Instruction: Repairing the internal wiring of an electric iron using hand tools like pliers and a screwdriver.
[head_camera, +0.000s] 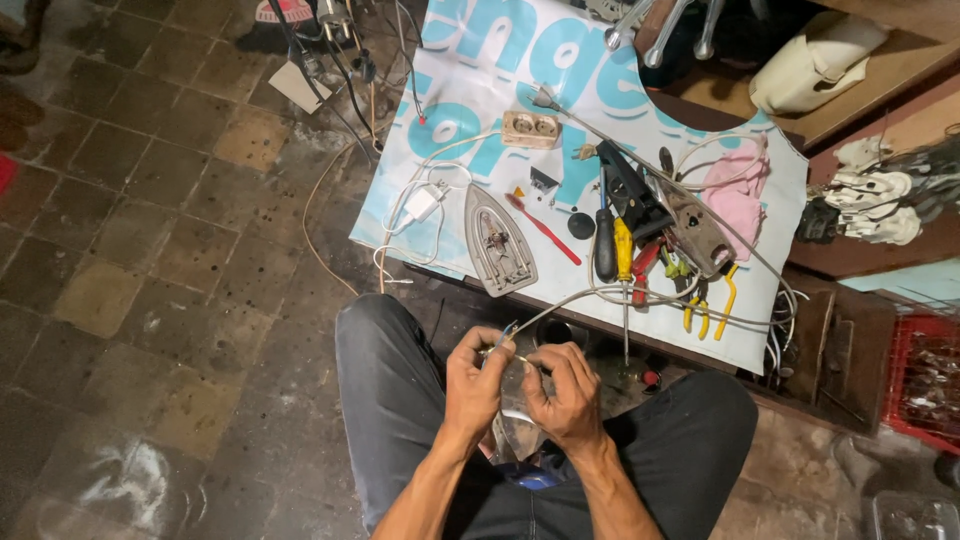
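My left hand (473, 385) and my right hand (563, 393) are close together above my lap, both pinching the bare end of a grey power cord (560, 305) whose thin wires stick up between the fingers. The cord runs up from my hands onto the work surface. A clear plastic piece (517, 420) hangs below my hands. An iron soleplate (497, 242) lies flat on the surface just beyond my left hand.
A printed white and blue banner (480, 60) covers the surface. On it lie a red screwdriver (543, 229), a yellow-handled screwdriver (622, 262), yellow-handled pliers (712, 300), a socket block (530, 129), a white plug (421, 203) and a pink cloth (738, 195). Tiled floor lies to the left.
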